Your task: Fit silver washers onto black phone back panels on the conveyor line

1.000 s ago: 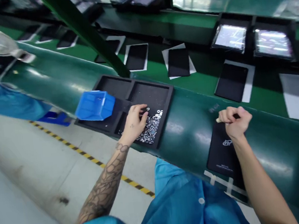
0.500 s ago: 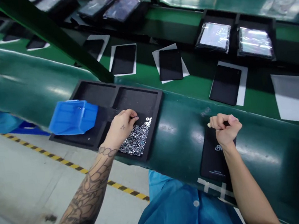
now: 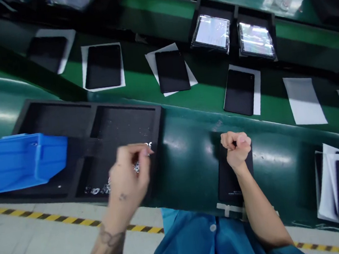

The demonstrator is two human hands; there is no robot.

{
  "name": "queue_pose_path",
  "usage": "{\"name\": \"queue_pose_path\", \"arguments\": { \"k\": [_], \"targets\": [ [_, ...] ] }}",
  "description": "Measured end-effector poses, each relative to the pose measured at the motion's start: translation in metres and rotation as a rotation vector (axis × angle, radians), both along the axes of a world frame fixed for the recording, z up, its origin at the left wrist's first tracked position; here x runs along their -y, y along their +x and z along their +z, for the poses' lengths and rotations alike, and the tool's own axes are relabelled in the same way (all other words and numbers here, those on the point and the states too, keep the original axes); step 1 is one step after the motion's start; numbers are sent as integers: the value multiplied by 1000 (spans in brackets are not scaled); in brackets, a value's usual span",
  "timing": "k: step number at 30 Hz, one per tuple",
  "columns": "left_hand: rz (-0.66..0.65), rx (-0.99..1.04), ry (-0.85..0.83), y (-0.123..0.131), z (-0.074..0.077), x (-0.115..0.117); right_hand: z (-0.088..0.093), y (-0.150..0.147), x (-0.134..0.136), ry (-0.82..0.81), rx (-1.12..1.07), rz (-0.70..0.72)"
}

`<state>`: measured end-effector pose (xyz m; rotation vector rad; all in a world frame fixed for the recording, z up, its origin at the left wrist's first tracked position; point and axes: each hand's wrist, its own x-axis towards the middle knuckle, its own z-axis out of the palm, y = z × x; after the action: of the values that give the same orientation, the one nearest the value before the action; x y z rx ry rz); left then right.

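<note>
The left hand [image 3: 129, 175], curled so that any grip cannot be told, is being held over small metal rings [image 3: 97, 190] in a black foam tray [image 3: 123, 123] on the green table [image 3: 192, 169], while the closed right hand [image 3: 237, 150] is being rested on a black tablet [image 3: 229, 189].

Open air above the upper two compartments of the black foam tray [image 3: 123, 123]. Across the tray's left end, a blue plastic bin [image 3: 24, 162] in the way. Over its lower right compartment, the left hand [image 3: 128, 180] covering most of the small metal washers [image 3: 95, 190]. Right of the tray, a free stretch of curved green belt cover [image 3: 192, 169] up to the right hand [image 3: 237, 150], itself above a black tablet [image 3: 233, 185]. Beyond the tray, a row of black panels on white sheets [image 3: 102, 66] along the green conveyor.
</note>
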<state>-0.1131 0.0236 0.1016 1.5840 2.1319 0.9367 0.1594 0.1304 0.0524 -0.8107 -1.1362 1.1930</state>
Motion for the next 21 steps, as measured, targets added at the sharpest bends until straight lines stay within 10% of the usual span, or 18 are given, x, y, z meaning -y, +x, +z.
{"name": "queue_pose_path", "arguments": {
  "k": [8, 21],
  "targets": [
    [-543, 557, -176, 131, -50, 31, 0, -5, 4, -3, 22, -65],
    [-650, 521, -156, 149, -60, 61, -5, 12, -5, 3, 36, 183]
  ]
}}
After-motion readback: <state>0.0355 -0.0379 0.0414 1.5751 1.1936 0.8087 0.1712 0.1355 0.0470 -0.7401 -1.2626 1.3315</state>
